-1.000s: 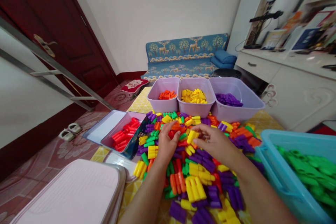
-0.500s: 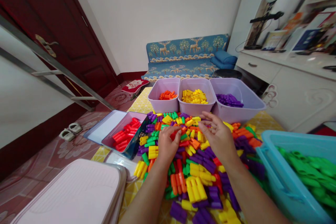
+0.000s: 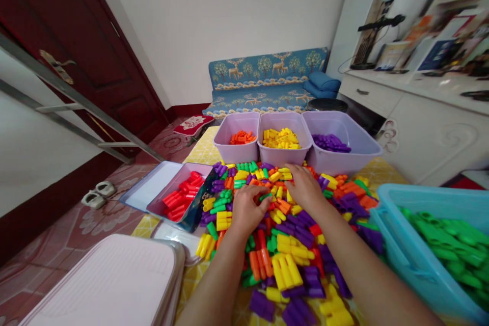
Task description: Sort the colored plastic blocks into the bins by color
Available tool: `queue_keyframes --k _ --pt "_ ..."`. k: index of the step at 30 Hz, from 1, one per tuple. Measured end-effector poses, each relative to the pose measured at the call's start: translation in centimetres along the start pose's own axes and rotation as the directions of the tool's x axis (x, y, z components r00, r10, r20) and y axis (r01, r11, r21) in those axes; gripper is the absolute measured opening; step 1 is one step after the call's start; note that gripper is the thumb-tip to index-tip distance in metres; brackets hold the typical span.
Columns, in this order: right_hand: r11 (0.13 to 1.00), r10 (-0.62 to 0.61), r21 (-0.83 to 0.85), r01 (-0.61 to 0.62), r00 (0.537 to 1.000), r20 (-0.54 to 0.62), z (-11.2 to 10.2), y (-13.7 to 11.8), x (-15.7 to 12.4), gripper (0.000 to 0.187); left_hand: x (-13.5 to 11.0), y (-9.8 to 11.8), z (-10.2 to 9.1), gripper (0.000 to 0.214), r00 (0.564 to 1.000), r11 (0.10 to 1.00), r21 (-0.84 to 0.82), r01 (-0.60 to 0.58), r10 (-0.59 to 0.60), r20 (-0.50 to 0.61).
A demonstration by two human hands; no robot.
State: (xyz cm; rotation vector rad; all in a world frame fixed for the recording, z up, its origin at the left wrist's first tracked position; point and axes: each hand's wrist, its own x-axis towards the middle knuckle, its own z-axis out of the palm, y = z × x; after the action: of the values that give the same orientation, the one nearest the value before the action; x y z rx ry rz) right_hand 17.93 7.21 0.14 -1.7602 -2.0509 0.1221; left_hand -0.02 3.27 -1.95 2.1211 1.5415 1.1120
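Note:
Plastic toy building pieces (image 3: 294,232) in red, yellow, green, orange and purple lie heaped before me. My left hand (image 3: 248,206) is over the middle of the heap with its fingers curled; what they hold, if anything, is hidden. A small green piece (image 3: 265,196) shows between its thumb and forefinger, but I cannot tell whether it is gripped. My right hand (image 3: 303,188) reaches down into the far part of the heap, thumb and fingers apart around yellow pieces (image 3: 283,173).
Behind the heap stand lilac bins with orange (image 3: 236,154), yellow (image 3: 284,155) and purple pieces (image 3: 340,163). Red pieces fill an open box (image 3: 208,198) at left. A turquoise bin (image 3: 405,265) of green pieces is at right. Pale lids (image 3: 103,280) lie front left.
My right hand has come down from above the heap onto its far pieces. My left hand has shifted slightly right, and the red piece by its fingers is out of sight.

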Motion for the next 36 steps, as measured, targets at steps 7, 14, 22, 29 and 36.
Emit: queue_keyframes --k 7,14,22,29,36 --pt "0.995 0.045 -0.089 -0.038 0.996 0.075 0.5 -0.9 0.1 0.041 0.0 -0.2 0.1 0.016 1.0 0.999 -0.03 -0.02 0.02 -0.003" --pt "0.995 0.056 0.078 -0.059 0.998 0.041 -0.2 -0.3 -0.3 0.023 0.1 -0.2 0.1 0.017 1.0 1.0 -0.028 -0.007 0.007 0.003" --pt "0.971 -0.153 0.21 0.113 0.971 0.184 0.4 -0.6 -0.1 0.023 0.0 -0.4 0.2 0.015 1.0 0.999 -0.035 -0.014 0.013 -0.004" --pt "0.948 -0.194 0.3 0.109 0.943 0.27 -1.0 -0.9 -1.1 0.018 0.0 -0.7 0.5 0.032 1.0 0.992 -0.121 -0.023 0.02 -0.022" --pt "0.899 -0.057 0.437 -0.036 0.979 0.196 -1.1 -1.3 -2.1 0.021 -0.2 -0.7 0.6 0.04 1.0 0.989 -0.145 -0.017 0.018 0.009"
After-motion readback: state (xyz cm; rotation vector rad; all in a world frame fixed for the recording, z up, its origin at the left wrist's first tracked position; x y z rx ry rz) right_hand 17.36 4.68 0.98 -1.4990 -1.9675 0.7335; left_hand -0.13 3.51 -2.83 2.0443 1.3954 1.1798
